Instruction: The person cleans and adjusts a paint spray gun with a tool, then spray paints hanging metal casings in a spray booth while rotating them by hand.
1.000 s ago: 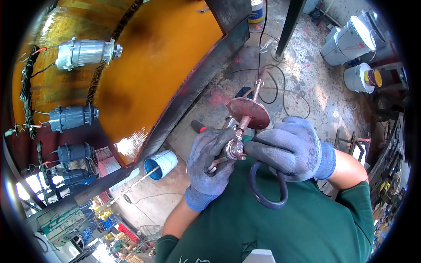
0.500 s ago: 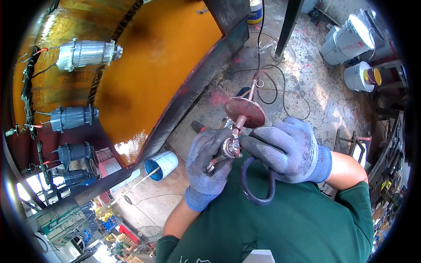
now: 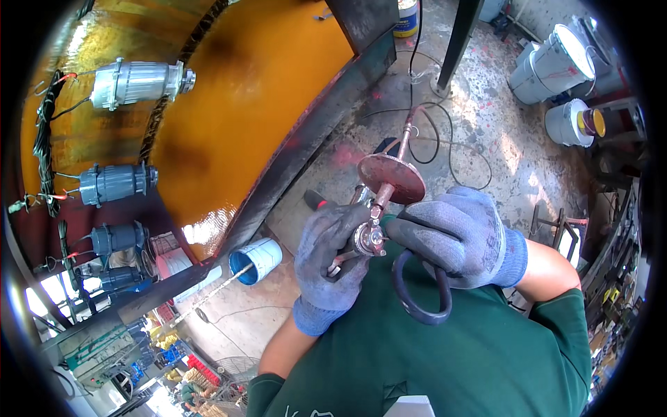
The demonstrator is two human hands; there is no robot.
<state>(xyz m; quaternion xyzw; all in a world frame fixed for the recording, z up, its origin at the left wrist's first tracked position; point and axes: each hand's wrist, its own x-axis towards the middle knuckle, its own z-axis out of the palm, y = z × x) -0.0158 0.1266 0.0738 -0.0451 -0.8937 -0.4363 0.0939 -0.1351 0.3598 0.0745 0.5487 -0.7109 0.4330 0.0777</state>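
My left hand (image 3: 330, 267), in a blue-grey glove with a dark palm, is closed round a metal paint spray gun (image 3: 369, 238). From the gun a rod points away from me, through a round lid (image 3: 391, 178) stained reddish brown. My right hand (image 3: 455, 240), gloved alike, is closed beside the gun's round front end, its fingertips almost at the metal. Out of that hand hangs a dark loop handle (image 3: 421, 316), in front of my green shirt. The rest of the looped tool is hidden by the glove, so its kind cannot be told.
A large orange-yellow metal panel (image 3: 278, 76) with a dark edge stands at the left. Grey motor-like units (image 3: 118, 184) hang there. A blue bucket (image 3: 260, 258) with a stick, black cables (image 3: 438, 132) and pails (image 3: 552, 62) are on the stained floor.
The dark loop has swung to the right and a little lower. The spray gun's round front end has shifted slightly down and right, with my right fingertips staying close to it.
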